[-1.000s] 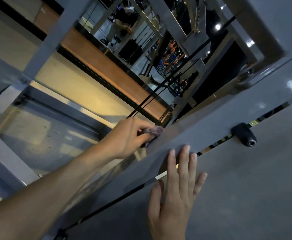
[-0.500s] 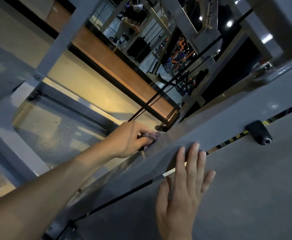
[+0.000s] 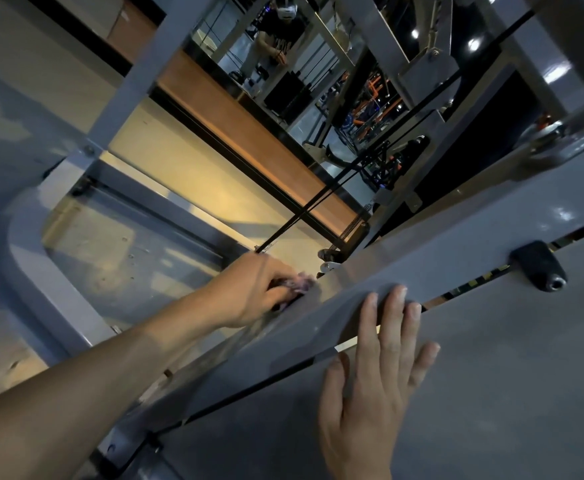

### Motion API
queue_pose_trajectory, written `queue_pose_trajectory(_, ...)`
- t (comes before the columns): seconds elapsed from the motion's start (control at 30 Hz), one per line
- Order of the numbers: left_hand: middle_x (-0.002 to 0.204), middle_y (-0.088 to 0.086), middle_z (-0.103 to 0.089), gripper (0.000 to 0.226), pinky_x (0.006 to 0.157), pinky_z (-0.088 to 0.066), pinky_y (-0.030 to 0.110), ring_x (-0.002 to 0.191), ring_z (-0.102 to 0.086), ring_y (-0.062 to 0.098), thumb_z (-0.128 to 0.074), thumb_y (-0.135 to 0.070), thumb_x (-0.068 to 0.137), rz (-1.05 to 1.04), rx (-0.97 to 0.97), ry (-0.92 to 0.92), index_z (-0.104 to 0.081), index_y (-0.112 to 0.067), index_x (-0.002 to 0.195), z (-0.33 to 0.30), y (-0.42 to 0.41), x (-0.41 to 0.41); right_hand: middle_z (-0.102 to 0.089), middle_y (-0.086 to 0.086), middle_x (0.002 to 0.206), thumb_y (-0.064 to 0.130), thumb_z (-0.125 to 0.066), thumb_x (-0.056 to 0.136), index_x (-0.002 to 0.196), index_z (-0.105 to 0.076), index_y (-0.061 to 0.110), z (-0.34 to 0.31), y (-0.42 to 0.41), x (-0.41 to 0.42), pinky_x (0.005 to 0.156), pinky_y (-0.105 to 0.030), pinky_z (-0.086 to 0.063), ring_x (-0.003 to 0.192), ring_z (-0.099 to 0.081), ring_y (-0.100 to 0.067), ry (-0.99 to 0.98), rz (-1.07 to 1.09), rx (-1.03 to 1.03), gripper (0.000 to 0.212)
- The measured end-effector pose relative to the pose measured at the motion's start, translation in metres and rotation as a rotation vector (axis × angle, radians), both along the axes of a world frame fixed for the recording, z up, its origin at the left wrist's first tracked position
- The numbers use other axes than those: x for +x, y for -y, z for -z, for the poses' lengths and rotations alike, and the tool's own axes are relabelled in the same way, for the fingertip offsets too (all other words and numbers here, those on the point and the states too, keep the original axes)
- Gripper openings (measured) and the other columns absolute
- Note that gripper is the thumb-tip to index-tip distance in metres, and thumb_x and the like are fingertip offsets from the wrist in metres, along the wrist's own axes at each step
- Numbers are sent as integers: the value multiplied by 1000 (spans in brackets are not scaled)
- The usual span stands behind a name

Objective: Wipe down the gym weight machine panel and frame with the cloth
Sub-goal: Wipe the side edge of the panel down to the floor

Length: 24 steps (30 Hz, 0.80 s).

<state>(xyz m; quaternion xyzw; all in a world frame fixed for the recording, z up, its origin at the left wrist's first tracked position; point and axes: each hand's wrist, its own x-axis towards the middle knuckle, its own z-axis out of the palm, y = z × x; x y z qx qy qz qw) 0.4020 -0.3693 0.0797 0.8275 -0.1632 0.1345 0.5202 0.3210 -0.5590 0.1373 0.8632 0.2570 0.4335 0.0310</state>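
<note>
Purple cloth (image 3: pixel 297 284) seen bunched in left hand (image 3: pixel 256 292), fingers curled round it, pressed on grey frame (image 3: pixel 432 258) edge. Right hand (image 3: pixel 377 372) laid flat, fingers straight, on panel (image 3: pixel 508 393) at 5 o'clock of cloth. Cloth judged soft, light, best kept wadded in palm.

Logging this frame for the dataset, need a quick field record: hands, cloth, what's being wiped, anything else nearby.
left hand: grips cloth, presses it on frame
cloth: purplish, bunched, mostly hidden under fingers
right hand: flat, fingers straight, resting on panel, fingertips on frame
frame: grey beam, slanted across view
panel: grey, flat, below the beam
knob: black, on the slot between beam and panel
cable: black, runs up behind frame
</note>
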Motion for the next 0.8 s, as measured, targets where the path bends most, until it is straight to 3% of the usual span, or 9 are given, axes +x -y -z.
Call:
queue_pose_trajectory(0.07,68,-3,-67,31,59,-44,31,61,-59,16,-64,-27,99,20,3,-115,-62,-25,69,22,-5,-4,-14,-4,171,12,-47,83,156,-33,7,1,0,0,125,-55,0,158,-12,-28,-8,8,-4,75)
queue_pose_trajectory(0.13,63,-8,-62,35,58,-37,29,57,-53,9,-65,-29,100,39,-29,-156,-59,-33,66,33,-8,-7,-16,-6,171,13,-47,83,155,-35,7,2,1,1,125,-56,0,158,-12,-28,-8,10,1,74)
queue_pose_trajectory(0.23,78,-7,-73,18,72,-56,33,75,-68,7,-64,-33,99,52,-144,-95,-76,-22,92,15,-4,-6,-17,-6,171,13,-47,82,155,-36,6,1,1,1,125,-55,0,158,-14,-28,-1,-2,3,74)
queue_pose_trajectory(0.3,96,-6,-76,19,85,-57,37,92,-71,10,-64,-34,99,78,-255,-32,-76,-23,109,-12,0,-6,-17,-6,170,12,-47,82,154,-38,5,1,1,1,125,-54,1,158,-14,-28,-3,-11,9,73)
queue_pose_trajectory(0.37,101,-15,-74,18,87,-55,28,96,-68,2,-66,-29,100,106,-300,45,-75,-29,115,-33,0,-8,-17,-6,170,12,-47,82,154,-37,5,1,0,1,126,-53,2,158,-13,-27,0,-10,12,73)
queue_pose_trajectory(0.5,87,-12,-69,11,69,-45,14,80,-62,-3,-65,-26,100,103,-140,37,-73,-29,92,-19,-9,-6,-15,-4,171,12,-48,82,157,-31,8,1,1,1,126,-52,3,158,-12,-27,0,-8,7,77)
queue_pose_trajectory(0.57,79,-6,-68,25,59,-38,11,68,-59,-1,-65,-24,100,91,-28,-42,-63,-29,76,4,-12,-5,-14,-4,171,12,-48,82,157,-31,9,2,1,0,126,-53,3,158,-12,-28,-9,-5,-10,77)
queue_pose_trajectory(0.67,75,-13,-66,35,59,-39,15,64,-58,-5,-65,-25,100,74,-5,-148,-57,-38,69,22,-11,-7,-13,-3,171,11,-48,81,157,-31,9,4,3,1,126,-52,3,158,-11,-27,-16,-6,-33,77)
queue_pose_trajectory(0.8,74,-28,-57,41,61,-34,7,71,-55,-18,-66,-23,99,90,-76,-55,-56,-49,69,-5,-9,-8,-14,-4,171,10,-48,82,156,-32,8,4,4,2,126,-51,4,158,-12,-27,-8,-18,-31,76)
